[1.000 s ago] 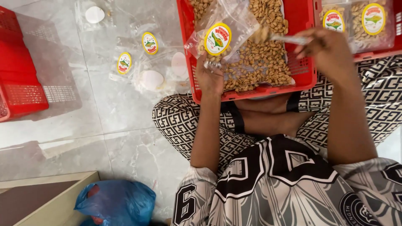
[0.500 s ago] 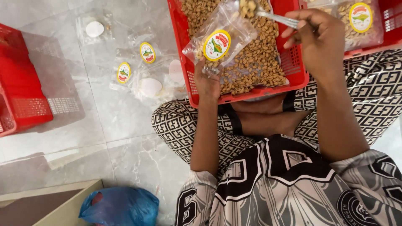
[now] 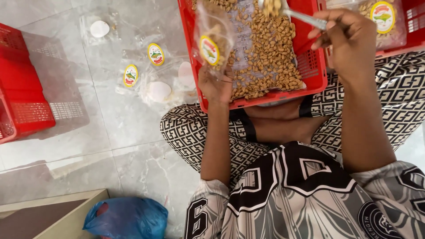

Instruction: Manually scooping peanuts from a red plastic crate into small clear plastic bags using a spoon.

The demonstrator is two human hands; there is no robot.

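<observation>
- Head view, left hand (image 3: pixel 215 85): its grip is closed on the lower end of a small clear plastic pouch with a round yellow label (image 3: pixel 211 37). The pouch stands nearly upright and turned edge-on over the left part of the crate, its mouth upward, with a few nuts visible inside.
- Head view, right hand (image 3: pixel 349 37): the fingers pinch the handle of a shiny metal spoon (image 3: pixel 290 11). The spoon's bowl, loaded with nuts, sits at the top edge of the picture, above the nut heap and to the right of the pouch, not touching it.
- Head view, red plastic lattice crate (image 3: pixel 312 68): it rests against the person's crossed legs in black-and-white patterned trousers (image 3: pixel 186 126). A clear liner inside holds a heap of pale brown shelled nuts (image 3: pixel 265 57).
- Head view, upper right: a second red crate (image 3: pixel 414 35) holds a filled clear pouch with the same kind of round label (image 3: pixel 384 20), just beyond the right hand.
- Head view, grey marble floor (image 3: pixel 110 128): several empty clear pouches with round yellow labels (image 3: pixel 150 71) lie flat in a loose group to the left of the crate, some showing white label backs.
- Head view, left edge: an empty red lattice basket (image 3: pixel 24 88) stands well apart from the hands.
- Head view, bottom left: a crumpled blue plastic bag (image 3: pixel 126 217) lies beside a beige box edge (image 3: pixel 66 212).
</observation>
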